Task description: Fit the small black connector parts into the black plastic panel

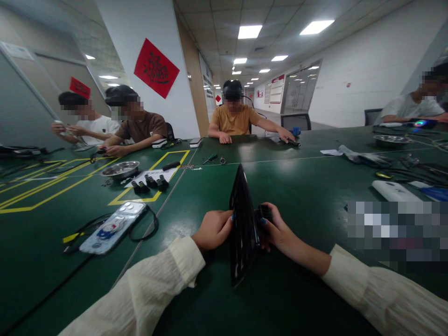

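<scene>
A flat black panel (242, 224), glossy like a laptop or tablet part, stands on its edge on the green table (297, 186) right in front of me. My left hand (213, 229) is curled against its left face. On the other side my right hand (276, 229) grips the panel, fingers closed round a small dark part (265, 212) at its right face. Both cream sleeves reach in from the bottom.
A phone in a printed case (114, 227) with a black cable lies to my left. Behind it sit a metal bowl (121, 170) and small black parts (151, 182). White devices (394, 190) lie to the right. Other people sit along the far and side edges.
</scene>
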